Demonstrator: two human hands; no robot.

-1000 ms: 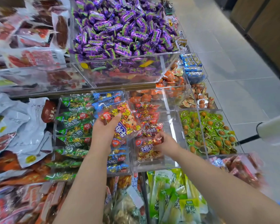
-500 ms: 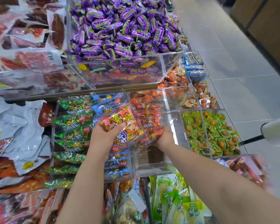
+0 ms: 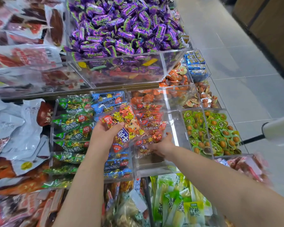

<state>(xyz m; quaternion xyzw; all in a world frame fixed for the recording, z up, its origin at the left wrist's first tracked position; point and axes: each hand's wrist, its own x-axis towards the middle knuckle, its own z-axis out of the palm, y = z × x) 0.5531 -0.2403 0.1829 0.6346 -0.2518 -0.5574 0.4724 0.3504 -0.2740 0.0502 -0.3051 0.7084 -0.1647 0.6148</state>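
My left hand (image 3: 103, 136) grips a clear snack bag with red labels and gold-wrapped pieces (image 3: 126, 126), held tilted above the blue-bag compartment. My right hand (image 3: 162, 145) is inside a clear acrylic bin (image 3: 156, 167) and holds the near end of a row of red snack bags (image 3: 152, 122), fingers curled under the lowest one. The near part of that bin shows its bare bottom.
Green snack bags (image 3: 72, 128) and blue snack bags (image 3: 116, 167) fill bins to the left. Purple candies (image 3: 121, 30) heap in a raised bin behind. Green-wrapped eggs (image 3: 211, 133) lie to the right. A white roll on a black rod (image 3: 277, 130) juts in at right.
My right hand has pushed the red bags in the bin away from me, baring the bin's near bottom. My left hand has kept its bag, shifting slightly right.
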